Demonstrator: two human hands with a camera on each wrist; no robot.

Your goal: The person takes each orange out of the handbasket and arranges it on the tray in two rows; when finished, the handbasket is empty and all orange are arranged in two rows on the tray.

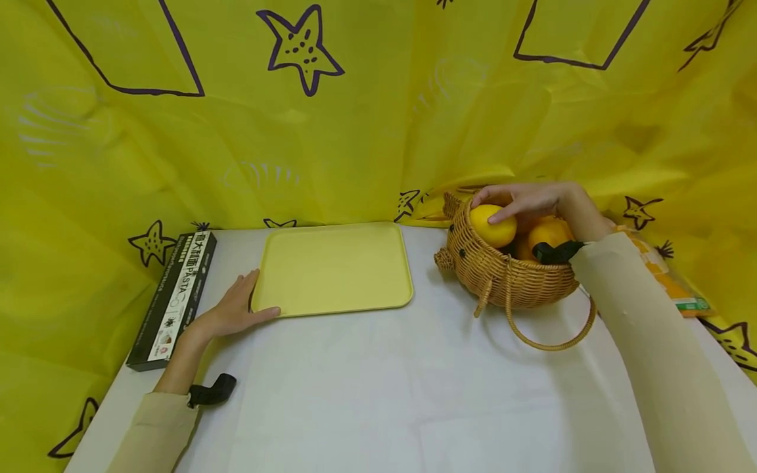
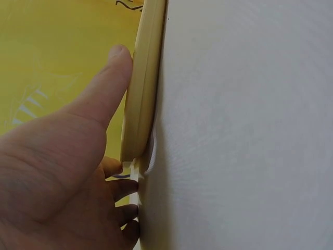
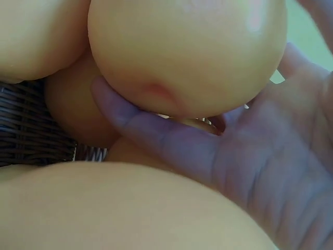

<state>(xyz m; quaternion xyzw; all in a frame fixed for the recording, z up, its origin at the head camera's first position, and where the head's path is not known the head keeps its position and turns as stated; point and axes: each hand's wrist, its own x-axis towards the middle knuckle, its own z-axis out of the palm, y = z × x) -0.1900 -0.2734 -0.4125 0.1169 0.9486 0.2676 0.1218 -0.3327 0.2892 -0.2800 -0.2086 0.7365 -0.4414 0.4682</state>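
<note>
In the head view my left hand rests at the near left corner of a pale yellow tray, its fingers spread along the side. The left wrist view shows the straight thumb against the tray's rim. Over on the right, my right hand reaches into a pig-shaped wicker basket and grips a yellow lemon between thumb and fingers. Orange fruit lies beside it in the basket. Up close, the thumb runs under the lemon, with other fruit around it.
A black and white pasta box lies along the table's left edge. The basket's handle hangs toward the front. Behind the right forearm is an orange and white package. A yellow patterned cloth hangs behind the white tabletop.
</note>
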